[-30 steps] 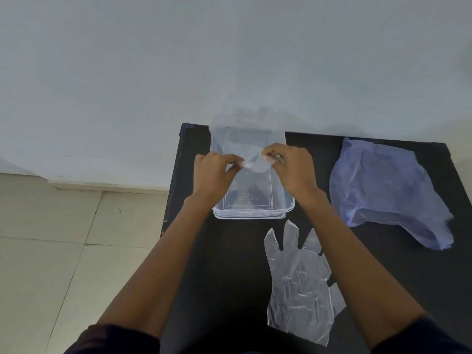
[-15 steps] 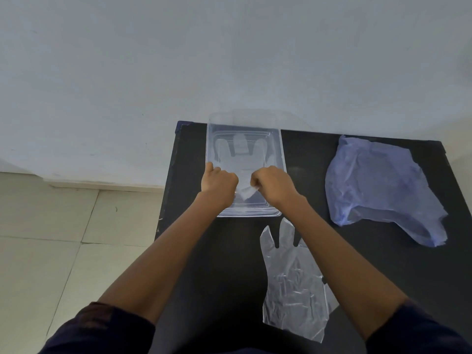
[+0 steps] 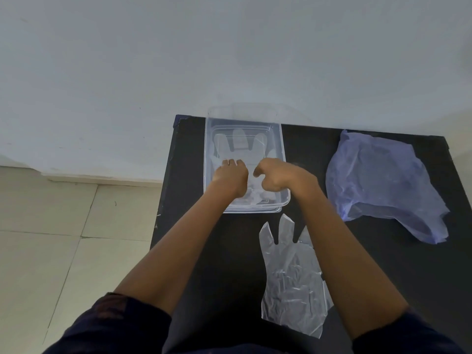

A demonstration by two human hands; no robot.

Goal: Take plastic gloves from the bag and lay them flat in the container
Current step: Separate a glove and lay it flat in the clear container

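Note:
A clear plastic container (image 3: 284, 152) stands at the back left of the black table (image 3: 316, 149). A transparent plastic glove (image 3: 240, 146) lies inside it, fingers pointing away from me. Both my hands are down in the container's near half, on the glove's cuff end. My left hand (image 3: 229, 178) has its fingers curled onto the plastic. My right hand (image 3: 277, 178) is closed like a fist beside it. A second clear glove (image 3: 291, 277) lies flat on the table in front of the container, partly under my right forearm. The crumpled purple bag (image 3: 378, 180) lies to the right.
The table's left edge (image 3: 163, 190) drops to a tiled floor (image 3: 51, 251). A pale wall (image 3: 229, 60) rises directly behind the container. Bare black tabletop lies between the second glove and the bag.
My hands lowered the glove from above the container down into it, and the glove now lies spread on the bottom. The hands have drawn a little apart.

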